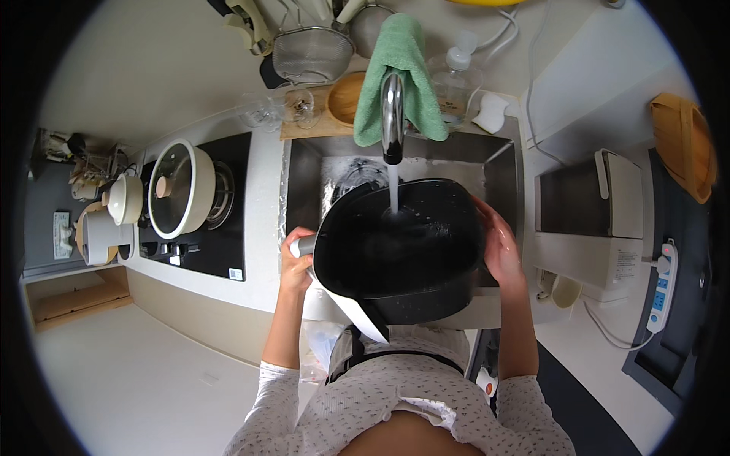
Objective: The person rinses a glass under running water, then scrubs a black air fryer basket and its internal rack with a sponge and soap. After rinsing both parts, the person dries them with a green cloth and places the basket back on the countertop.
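Note:
A black air fryer basket (399, 245) with a white front panel is held tilted over the near part of the stainless steel sink (502, 171). My left hand (296, 262) is closed around its white and grey handle (303, 246). My right hand (501, 245), wet, supports the basket's right side; some of its fingers are hidden behind the wall. Water runs from the chrome faucet (392, 119) into the basket. Over the faucet hangs a green towel (399, 51). Behind the basket, suds and a dark round thing, partly hidden, lie in the sink.
Left of the sink is a black gas stove (228, 256) with a white lidded pot (182, 188). Glasses (259, 111), a wooden bowl (345, 100), a pump bottle (456, 74) and a white sponge (490, 113) stand behind the sink. A white appliance (587, 199) is at the right.

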`<action>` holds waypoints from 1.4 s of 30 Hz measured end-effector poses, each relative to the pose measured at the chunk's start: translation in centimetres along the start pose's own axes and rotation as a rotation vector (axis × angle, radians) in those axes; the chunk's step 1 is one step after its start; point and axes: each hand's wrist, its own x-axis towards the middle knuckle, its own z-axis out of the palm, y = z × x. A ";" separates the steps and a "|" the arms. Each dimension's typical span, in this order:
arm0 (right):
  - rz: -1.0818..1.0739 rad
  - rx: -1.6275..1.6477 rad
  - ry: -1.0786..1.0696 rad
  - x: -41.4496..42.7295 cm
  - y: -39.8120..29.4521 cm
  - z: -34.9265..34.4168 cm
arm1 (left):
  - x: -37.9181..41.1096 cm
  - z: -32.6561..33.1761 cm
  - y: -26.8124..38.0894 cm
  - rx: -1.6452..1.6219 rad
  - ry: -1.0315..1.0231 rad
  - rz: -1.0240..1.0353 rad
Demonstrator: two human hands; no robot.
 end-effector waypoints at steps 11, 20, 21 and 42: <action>-0.203 -0.348 0.305 -4.0 -2.9 -2.3 | 8.4 6.5 -9.6 -0.390 -0.177 -0.312; -0.117 -0.090 0.400 -2.9 -1.2 -3.9 | 9.2 7.1 -9.7 -0.304 -0.171 -0.356; -0.081 -0.034 0.400 -2.2 -0.5 -3.8 | 9.0 6.5 -9.1 -0.288 -0.137 -0.346; -0.122 -0.256 0.399 11.8 14.5 6.2 | 0.2 0.0 4.8 0.005 0.402 -0.168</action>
